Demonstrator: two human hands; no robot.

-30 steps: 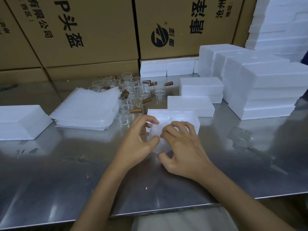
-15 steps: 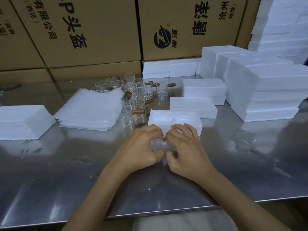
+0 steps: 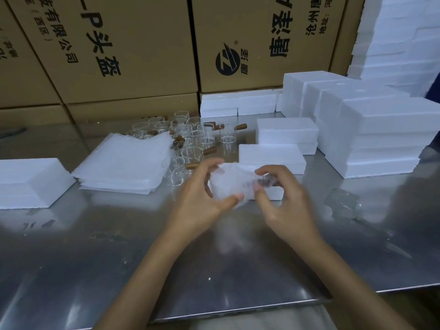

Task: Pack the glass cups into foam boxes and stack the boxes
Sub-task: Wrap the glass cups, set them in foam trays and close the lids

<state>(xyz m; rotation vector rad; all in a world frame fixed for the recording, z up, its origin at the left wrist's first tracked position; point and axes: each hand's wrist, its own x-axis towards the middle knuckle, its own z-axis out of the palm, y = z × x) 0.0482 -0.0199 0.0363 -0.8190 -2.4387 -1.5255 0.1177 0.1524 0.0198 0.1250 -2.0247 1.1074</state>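
Observation:
A glass cup wrapped in a bubble bag (image 3: pixel 232 184) hangs above the steel table (image 3: pixel 95 258) between both hands; its brown handle shows faintly at the right end. My left hand (image 3: pixel 202 201) grips the left end, thumb below. My right hand (image 3: pixel 283 198) pinches the right end with curled fingers. Just behind the bundle lies an open foam box (image 3: pixel 273 192), mostly hidden. Several bare glass cups with brown handles (image 3: pixel 190 139) stand behind it. A foam lid (image 3: pixel 271 156) lies beyond the open box.
A stack of bubble bags (image 3: pixel 123 165) lies at centre left, a foam block (image 3: pixel 28 182) at far left. Stacked foam boxes (image 3: pixel 381 134) fill the right side, with a shorter stack (image 3: pixel 287 134) beside them. Cardboard cartons (image 3: pixel 142 55) wall off the back. A crumpled clear wrap (image 3: pixel 342 203) lies right.
The wrapped cup was pressed on the table under both hands; now both hands have lifted it and moved apart to its ends, in front of the open foam box.

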